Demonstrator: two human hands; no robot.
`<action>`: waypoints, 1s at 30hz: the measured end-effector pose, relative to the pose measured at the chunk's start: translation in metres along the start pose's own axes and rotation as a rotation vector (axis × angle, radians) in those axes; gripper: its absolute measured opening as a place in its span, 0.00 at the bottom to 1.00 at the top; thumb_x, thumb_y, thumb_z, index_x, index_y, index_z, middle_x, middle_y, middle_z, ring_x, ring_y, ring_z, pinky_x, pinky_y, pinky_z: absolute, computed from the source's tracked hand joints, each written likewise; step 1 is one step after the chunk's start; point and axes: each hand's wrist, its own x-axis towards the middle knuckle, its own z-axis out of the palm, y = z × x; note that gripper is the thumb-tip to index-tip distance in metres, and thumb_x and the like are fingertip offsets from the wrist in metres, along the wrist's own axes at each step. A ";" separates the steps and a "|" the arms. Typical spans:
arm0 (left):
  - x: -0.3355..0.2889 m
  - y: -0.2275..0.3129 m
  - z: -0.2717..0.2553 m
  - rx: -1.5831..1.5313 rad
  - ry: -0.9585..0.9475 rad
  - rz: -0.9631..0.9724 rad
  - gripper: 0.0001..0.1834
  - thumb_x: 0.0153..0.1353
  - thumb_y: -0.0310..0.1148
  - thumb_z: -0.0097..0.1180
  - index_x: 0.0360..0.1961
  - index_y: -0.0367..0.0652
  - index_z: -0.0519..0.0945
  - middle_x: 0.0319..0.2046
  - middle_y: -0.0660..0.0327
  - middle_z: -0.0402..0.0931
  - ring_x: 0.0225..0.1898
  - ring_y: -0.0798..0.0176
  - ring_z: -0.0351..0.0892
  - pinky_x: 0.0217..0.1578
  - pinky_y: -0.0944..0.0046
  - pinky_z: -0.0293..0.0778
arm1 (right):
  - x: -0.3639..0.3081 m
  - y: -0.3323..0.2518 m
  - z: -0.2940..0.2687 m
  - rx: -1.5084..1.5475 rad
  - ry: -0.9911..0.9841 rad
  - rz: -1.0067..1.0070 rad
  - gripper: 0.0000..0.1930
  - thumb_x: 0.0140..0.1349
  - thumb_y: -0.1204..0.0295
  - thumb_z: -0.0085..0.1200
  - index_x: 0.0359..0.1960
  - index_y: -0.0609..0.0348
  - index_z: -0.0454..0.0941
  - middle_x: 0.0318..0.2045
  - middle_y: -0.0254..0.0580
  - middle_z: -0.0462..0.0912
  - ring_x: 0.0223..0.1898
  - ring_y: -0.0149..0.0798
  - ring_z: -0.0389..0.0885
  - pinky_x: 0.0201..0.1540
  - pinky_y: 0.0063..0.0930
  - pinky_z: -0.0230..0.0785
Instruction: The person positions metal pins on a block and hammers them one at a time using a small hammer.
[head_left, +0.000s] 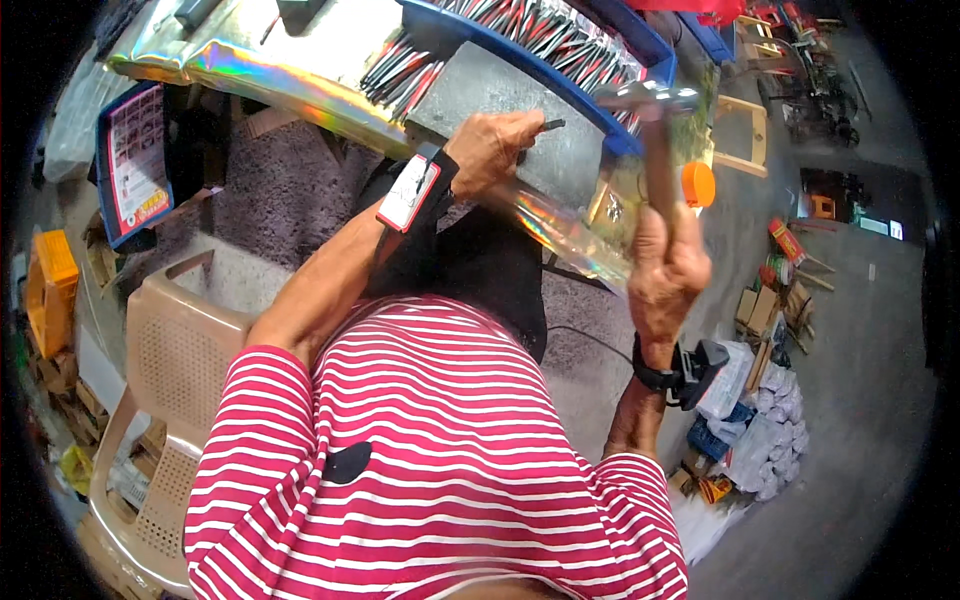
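A hammer (657, 150) is raised upright in my right hand (668, 265), which is wrapped round its wooden handle; the metal head is smeared by motion. My left hand (490, 150) is closed over a grey metal plate (480, 85) on the bench. From its fingers sticks the dark tip (553, 125) of a slim piece, pointing right; the rest of it is hidden in the hand. Beside the plate lies a bunch of slim black, red and silver pieces (400, 75). A blue bin (585, 100) behind the plate holds many more of them.
Shiny foil covers the bench edge (300, 100). An orange round cap (698, 184) and a small tray with tiny metal parts (610, 208) are near the hammer. A beige plastic chair (190, 340) stands at my left, and white bags (765, 430) lie on the floor at right.
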 end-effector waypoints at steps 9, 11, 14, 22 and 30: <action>0.002 -0.001 0.000 0.028 -0.015 -0.008 0.08 0.44 0.20 0.46 0.27 0.40 0.64 0.20 0.56 0.69 0.23 0.51 0.72 0.22 0.60 0.68 | -0.010 0.017 0.024 -0.129 -0.118 -0.060 0.08 0.53 0.73 0.50 0.31 0.62 0.66 0.14 0.49 0.71 0.15 0.47 0.72 0.14 0.34 0.60; 0.001 0.003 -0.001 -0.015 0.017 0.005 0.07 0.44 0.23 0.48 0.26 0.40 0.65 0.19 0.56 0.68 0.24 0.53 0.72 0.22 0.61 0.68 | -0.010 0.016 0.020 -0.090 -0.066 -0.026 0.07 0.53 0.73 0.49 0.31 0.62 0.66 0.14 0.48 0.71 0.15 0.48 0.73 0.16 0.35 0.61; 0.000 0.002 -0.003 0.026 -0.028 0.000 0.07 0.45 0.23 0.47 0.29 0.41 0.66 0.20 0.57 0.69 0.24 0.54 0.73 0.23 0.61 0.68 | -0.007 0.015 0.027 0.042 -0.039 0.067 0.06 0.55 0.74 0.48 0.30 0.64 0.68 0.13 0.42 0.70 0.14 0.37 0.70 0.17 0.29 0.60; 0.007 -0.002 -0.005 -0.050 -0.044 -0.185 0.08 0.50 0.24 0.48 0.32 0.38 0.66 0.25 0.49 0.72 0.29 0.48 0.74 0.26 0.59 0.69 | -0.024 0.061 0.094 0.930 -0.134 0.780 0.12 0.58 0.66 0.45 0.24 0.62 0.70 0.09 0.32 0.66 0.07 0.19 0.56 0.06 0.11 0.44; 0.065 -0.051 -0.053 0.128 0.150 -0.341 0.09 0.50 0.26 0.50 0.33 0.36 0.68 0.19 0.48 0.72 0.22 0.51 0.74 0.23 0.60 0.68 | -0.017 0.072 0.105 1.020 -0.247 0.895 0.15 0.59 0.62 0.43 0.26 0.64 0.69 0.11 0.34 0.68 0.07 0.19 0.57 0.06 0.11 0.45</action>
